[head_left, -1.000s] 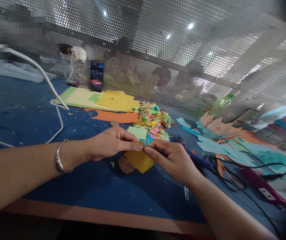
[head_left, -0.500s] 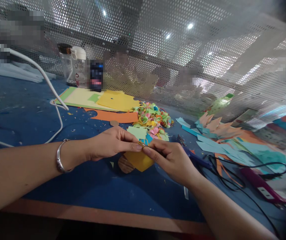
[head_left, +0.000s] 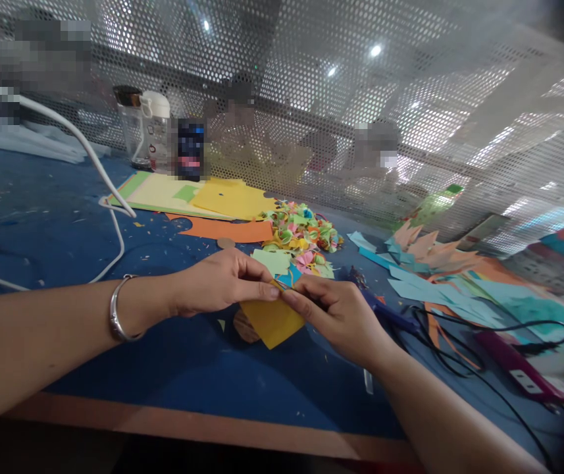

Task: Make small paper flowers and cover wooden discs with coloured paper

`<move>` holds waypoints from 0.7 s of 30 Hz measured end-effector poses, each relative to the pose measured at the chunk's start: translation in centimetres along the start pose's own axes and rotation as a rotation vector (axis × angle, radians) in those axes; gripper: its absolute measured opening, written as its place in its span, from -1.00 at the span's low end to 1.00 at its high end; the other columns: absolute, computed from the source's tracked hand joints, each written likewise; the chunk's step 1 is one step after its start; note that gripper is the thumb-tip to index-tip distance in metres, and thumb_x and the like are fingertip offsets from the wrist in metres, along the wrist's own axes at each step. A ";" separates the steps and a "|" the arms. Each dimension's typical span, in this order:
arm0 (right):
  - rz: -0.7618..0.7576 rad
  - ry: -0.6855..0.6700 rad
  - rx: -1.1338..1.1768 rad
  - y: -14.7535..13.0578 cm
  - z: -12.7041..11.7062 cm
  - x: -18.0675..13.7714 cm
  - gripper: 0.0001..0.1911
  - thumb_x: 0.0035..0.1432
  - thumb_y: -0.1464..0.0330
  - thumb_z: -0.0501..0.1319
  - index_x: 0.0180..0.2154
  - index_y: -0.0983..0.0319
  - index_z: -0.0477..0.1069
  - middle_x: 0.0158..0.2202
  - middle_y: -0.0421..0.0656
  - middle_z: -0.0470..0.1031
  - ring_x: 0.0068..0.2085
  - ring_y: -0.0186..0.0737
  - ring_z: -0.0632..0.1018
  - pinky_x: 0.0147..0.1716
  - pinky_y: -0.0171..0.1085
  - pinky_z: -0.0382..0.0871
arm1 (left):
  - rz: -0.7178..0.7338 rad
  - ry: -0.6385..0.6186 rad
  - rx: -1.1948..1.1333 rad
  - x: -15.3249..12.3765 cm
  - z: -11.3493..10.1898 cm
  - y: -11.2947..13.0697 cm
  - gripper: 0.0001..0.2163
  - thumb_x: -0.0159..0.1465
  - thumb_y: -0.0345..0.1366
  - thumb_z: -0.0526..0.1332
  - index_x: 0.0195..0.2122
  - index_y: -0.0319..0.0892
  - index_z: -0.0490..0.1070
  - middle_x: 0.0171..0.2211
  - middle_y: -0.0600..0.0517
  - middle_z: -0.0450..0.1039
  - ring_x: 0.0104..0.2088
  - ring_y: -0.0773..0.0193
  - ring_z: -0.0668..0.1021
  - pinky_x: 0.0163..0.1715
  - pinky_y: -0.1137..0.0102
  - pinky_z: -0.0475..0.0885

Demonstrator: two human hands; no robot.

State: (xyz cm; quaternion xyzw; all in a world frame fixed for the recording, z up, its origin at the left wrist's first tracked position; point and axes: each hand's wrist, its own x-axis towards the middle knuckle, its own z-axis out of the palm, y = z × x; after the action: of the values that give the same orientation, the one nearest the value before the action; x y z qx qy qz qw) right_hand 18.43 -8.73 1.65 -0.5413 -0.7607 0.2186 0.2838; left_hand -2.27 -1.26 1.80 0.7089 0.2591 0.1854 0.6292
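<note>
A piece of yellow paper (head_left: 272, 322) hangs from my left hand (head_left: 222, 283), its thumb and forefinger pinching the top edge. Close against it, my right hand (head_left: 328, 309) has its fingers closed at the same edge. A thin, shiny strip (head_left: 282, 285) shows between the two sets of fingertips; it looks like a slim metal tool, but most of it is hidden by the right fingers. Behind the yellow paper a round brown wooden-looking piece (head_left: 246, 327) lies on the blue table, partly covered. Pale green paper (head_left: 272, 262) lies just beyond my fingers.
A heap of coloured paper scraps (head_left: 306, 230) lies beyond my hands, beside orange paper (head_left: 232, 230) and yellow sheets (head_left: 235, 199). Two bottles (head_left: 156, 135) and a phone (head_left: 190, 150) stand behind. At right are a blue-handled tool (head_left: 393, 312), black cable and purple power strip (head_left: 518, 365).
The yellow paper has turned and shifted slightly left and down, showing more of its face below my fingers. My hands stay almost in place, still pinching.
</note>
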 end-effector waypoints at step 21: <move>-0.062 0.010 -0.050 -0.1 0.1 0.0 -0.55 0.33 0.12 0.10 -0.55 0.19 0.15 -0.58 -0.32 0.08 -0.53 -0.39 0.14 -0.54 -0.33 0.03 | 0.008 0.025 0.929 -0.8 -4.9 3.6 -0.74 0.12 -0.23 0.30 -0.69 -0.16 0.47 -0.73 0.09 0.29 -0.68 0.41 0.21 -0.57 0.36 0.02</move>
State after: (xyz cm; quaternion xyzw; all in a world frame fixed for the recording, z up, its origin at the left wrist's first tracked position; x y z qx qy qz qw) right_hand 18.30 -8.80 1.64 -0.5255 -0.7809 0.1878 0.2807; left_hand -5.35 1.89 6.08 0.9144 0.3195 0.0610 0.2412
